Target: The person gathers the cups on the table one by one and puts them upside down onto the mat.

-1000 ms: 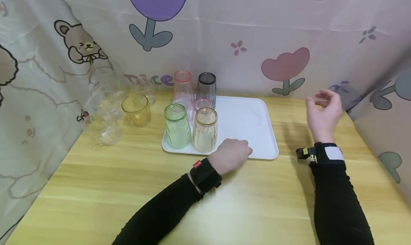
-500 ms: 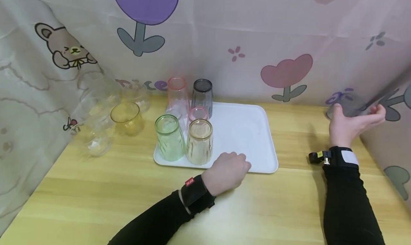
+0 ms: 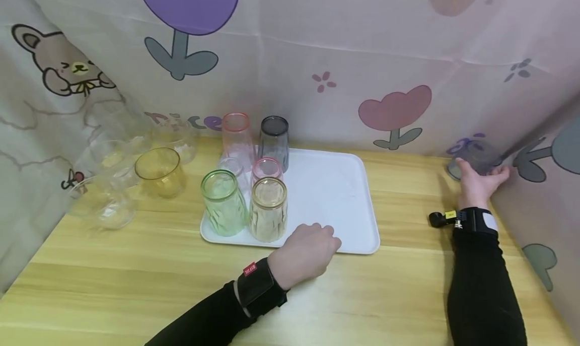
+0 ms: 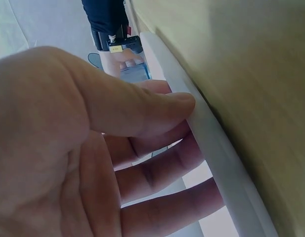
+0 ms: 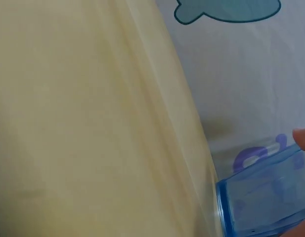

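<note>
My left hand (image 3: 302,254) pinches the front rim of the white tray (image 3: 326,200). In the left wrist view the thumb presses the outside of the tray rim (image 4: 224,158), and the other fingers lie over its inner side. At the far right corner of the table, my right hand (image 3: 478,186) holds a bluish clear glass (image 3: 481,152), thumb on one side and fingers on the other. The right wrist view shows this blue glass (image 5: 263,197) standing on the wood, with the thumb tip touching its side. Most of that hand is out of that view.
Several glasses stand on the tray's left half, including a green glass (image 3: 224,205), a pale amber glass (image 3: 268,210), a dark grey glass (image 3: 274,142) and a pink glass (image 3: 236,137). Left of the tray are an amber cup (image 3: 160,175) and clear cups (image 3: 106,205). Curtains border the table.
My right hand has moved right and forward to the blue glass; its fingers first spread, then came around it. The left hand stays at the tray rim. The head view has shifted a little.
</note>
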Demonstrator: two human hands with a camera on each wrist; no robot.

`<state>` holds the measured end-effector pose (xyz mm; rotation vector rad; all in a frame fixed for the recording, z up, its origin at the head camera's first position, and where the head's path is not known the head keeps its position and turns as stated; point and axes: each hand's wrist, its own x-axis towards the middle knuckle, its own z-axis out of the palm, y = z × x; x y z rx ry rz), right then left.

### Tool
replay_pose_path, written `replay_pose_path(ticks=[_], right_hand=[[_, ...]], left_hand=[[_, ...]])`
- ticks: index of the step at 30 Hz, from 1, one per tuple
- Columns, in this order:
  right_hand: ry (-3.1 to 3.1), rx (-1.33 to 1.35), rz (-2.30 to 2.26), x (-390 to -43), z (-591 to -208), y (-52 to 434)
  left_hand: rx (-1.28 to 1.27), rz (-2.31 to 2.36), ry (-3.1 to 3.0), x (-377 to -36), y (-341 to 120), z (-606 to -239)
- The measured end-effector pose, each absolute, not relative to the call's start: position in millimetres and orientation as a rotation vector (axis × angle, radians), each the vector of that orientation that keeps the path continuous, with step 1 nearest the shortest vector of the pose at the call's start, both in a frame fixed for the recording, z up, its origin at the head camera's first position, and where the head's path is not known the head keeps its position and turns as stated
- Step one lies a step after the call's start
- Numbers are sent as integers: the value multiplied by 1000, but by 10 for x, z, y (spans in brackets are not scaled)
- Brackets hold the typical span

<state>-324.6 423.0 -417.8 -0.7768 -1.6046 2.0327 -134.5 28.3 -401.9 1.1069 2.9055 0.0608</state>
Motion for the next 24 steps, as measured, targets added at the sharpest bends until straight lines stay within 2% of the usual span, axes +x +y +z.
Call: replay_pose_path(ticks=[10, 18, 24], right_hand=[[-1601, -774, 2047, -3347, -4188, 4291], [-1565, -771, 2080, -3279, -4186, 4304], [-1251, -777, 2249, -3139, -4084, 4274]], left_hand=[[1119, -7, 2905, -1337, 270, -4033], [1135, 13, 2891, -1327, 250, -4043], [1121, 22, 2894, -1344, 257, -4035]])
